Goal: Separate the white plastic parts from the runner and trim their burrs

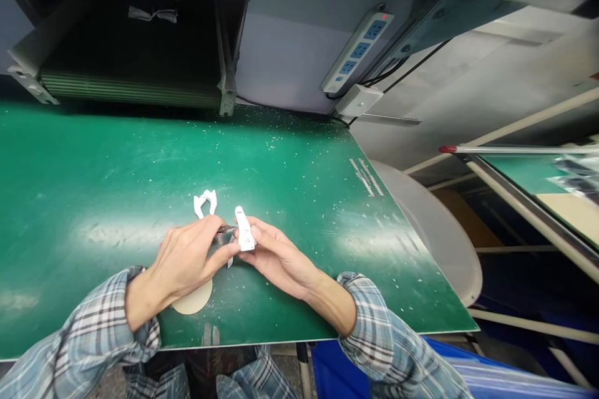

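My right hand (281, 260) is closed around a white plastic part (244, 230), long and tapered with a rounded top and small holes in its face. My left hand (187, 257) grips small pliers (227, 229); their metal tip and a bit of red show between the fingers, touching or nearly touching the part's left edge. Most of the pliers is hidden by the left hand. Just beyond that hand, a white claw-shaped plastic piece (204, 202) lies on the green table (290, 174). A round beige disc (194, 300) is partly covered by my left wrist.
A conveyor (131, 87) opens above the table's back left, with a small whitish part (153, 14) on its belt. A power strip (358, 51) is fixed to the wall behind. On the right stand a grey round stool (435, 230) and a rack (528, 218). White specks dot the tabletop.
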A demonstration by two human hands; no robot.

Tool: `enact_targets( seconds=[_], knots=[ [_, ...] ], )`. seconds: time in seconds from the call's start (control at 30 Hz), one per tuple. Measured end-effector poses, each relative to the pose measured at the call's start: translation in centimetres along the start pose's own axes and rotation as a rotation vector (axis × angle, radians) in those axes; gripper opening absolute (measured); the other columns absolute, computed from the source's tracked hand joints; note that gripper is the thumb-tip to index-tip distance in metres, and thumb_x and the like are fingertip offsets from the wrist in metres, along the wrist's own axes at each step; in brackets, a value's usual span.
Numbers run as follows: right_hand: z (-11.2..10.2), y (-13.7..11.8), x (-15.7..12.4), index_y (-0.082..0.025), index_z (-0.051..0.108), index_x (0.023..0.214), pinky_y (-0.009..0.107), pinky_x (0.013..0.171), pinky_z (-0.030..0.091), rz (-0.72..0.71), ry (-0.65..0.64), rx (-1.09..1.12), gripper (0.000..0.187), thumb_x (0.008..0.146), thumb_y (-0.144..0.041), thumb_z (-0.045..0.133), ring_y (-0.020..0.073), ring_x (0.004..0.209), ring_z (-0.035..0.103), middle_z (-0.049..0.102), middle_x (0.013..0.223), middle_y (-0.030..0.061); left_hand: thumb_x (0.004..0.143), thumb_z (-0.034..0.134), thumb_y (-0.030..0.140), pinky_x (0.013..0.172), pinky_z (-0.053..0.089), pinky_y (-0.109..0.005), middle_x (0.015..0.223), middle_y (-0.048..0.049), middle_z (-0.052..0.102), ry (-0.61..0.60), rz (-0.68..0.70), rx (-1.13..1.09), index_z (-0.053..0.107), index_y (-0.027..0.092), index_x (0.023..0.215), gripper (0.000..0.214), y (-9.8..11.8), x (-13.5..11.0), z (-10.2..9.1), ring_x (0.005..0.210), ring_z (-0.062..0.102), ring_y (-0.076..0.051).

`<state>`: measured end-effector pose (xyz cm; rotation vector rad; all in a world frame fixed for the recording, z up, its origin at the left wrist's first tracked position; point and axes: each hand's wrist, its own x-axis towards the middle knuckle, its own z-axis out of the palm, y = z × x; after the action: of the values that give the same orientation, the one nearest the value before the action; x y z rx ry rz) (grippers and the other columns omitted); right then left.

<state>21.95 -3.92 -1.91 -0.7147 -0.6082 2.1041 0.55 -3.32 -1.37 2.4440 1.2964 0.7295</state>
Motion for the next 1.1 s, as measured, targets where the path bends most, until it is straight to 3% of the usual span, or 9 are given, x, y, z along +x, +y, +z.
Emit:
enact_targets(
  seconds=[0.17, 0.57, 0.73, 0.9, 1.1],
  knots=[
    [0.3, 0.0, -0.1, -0.016, 0.074, 0.12, 0.027, 0.083, 0.052, 0.016, 0.0, -0.022, 0.04, 0.089, -0.038, 0.087, 0.0159, 0.086, 0.058, 0.066, 0.095, 0.0048, 0.102, 0.039, 0.072, 0.052, 0.038, -0.027, 0.08, -0.0005, 0.068, -0.032, 0.018, 0.021, 0.055, 0.021, 0.099, 0.054, 0.3, 0.1, 0.0, 0.063, 0.064, -0.017],
    [0.5, 0.1, -0.4, -0.016, 0.075, 0.118, 0.028, 0.086, 0.051, 0.019, 0.011, -0.009, 0.038, 0.089, -0.036, 0.088, 0.0161, 0.089, 0.061, 0.07, 0.1, 0.006, 0.104, 0.031, 0.071, 0.049, 0.031, -0.027, 0.072, 0.0007, 0.061, -0.031, 0.028, 0.132, 0.049, 0.021, 0.089, 0.055, 0.7, 0.1, 0.1, 0.058, 0.059, -0.016],
    [0.4, -0.1, -0.5, -0.017, 0.077, 0.117, 0.026, 0.08, 0.05, -0.001, -0.003, -0.083, 0.038, 0.089, -0.038, 0.088, 0.0151, 0.085, 0.061, 0.071, 0.099, 0.0052, 0.103, 0.039, 0.069, 0.051, 0.029, -0.026, 0.071, 0.0012, 0.063, -0.055, 0.04, 0.099, 0.051, 0.021, 0.087, 0.053, 0.6, 0.0, 0.0, 0.058, 0.059, -0.015],
    [0.3, -0.5, -0.6, -0.018, 0.079, 0.115, 0.024, 0.073, 0.046, -0.015, -0.033, -0.157, 0.035, 0.088, -0.038, 0.088, 0.0145, 0.082, 0.06, 0.072, 0.1, 0.0052, 0.102, 0.046, 0.068, 0.053, 0.028, -0.025, 0.073, 0.002, 0.065, -0.16, 0.048, -0.044, 0.057, 0.02, 0.085, 0.052, 0.2, 0.2, -0.7, 0.058, 0.057, -0.013],
    [0.2, -0.4, -0.5, -0.018, 0.079, 0.115, 0.025, 0.072, 0.045, -0.034, -0.021, -0.199, 0.036, 0.087, -0.038, 0.089, 0.0143, 0.08, 0.058, 0.071, 0.098, 0.0044, 0.103, 0.051, 0.059, 0.051, 0.024, -0.024, 0.058, 0.0054, 0.051, -0.394, -0.076, -0.3, 0.058, 0.019, 0.073, 0.051, 0.4, 0.6, -1.4, 0.05, 0.04, -0.009]
  ],
)
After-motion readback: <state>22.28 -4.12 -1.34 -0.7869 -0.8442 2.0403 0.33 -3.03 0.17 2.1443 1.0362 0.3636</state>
